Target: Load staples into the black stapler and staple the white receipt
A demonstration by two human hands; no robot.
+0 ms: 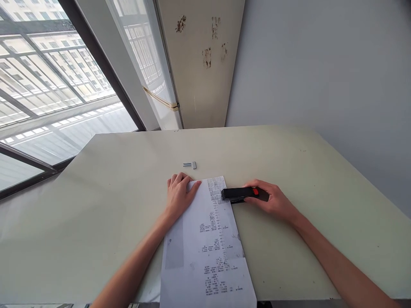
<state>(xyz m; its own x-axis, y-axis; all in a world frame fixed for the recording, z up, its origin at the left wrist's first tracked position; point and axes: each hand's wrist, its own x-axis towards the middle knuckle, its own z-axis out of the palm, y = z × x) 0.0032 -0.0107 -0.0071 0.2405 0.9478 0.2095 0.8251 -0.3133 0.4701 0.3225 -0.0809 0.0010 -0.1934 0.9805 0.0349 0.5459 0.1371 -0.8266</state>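
A tall stack of printed paper [192, 239] lies on the table, running toward me past the bottom edge. At its far left corner my left hand [180, 191] grips it, thumb on top and the other fingers bent around the edge. My right hand [272, 199] is closed around a black stapler [239, 193] with a red patch. The stapler's front end overlaps the paper's far right edge; whether its jaws are pressed together I cannot tell. Just beyond the left hand lie small grey staple strips [189, 165].
The pale table [96, 205] has angled far corners. A window [54, 64] with railings outside stands at the left, beside a curtain [147, 64] with a tie. Behind the table are a stained beige panel [199, 85] and a grey wall [314, 68].
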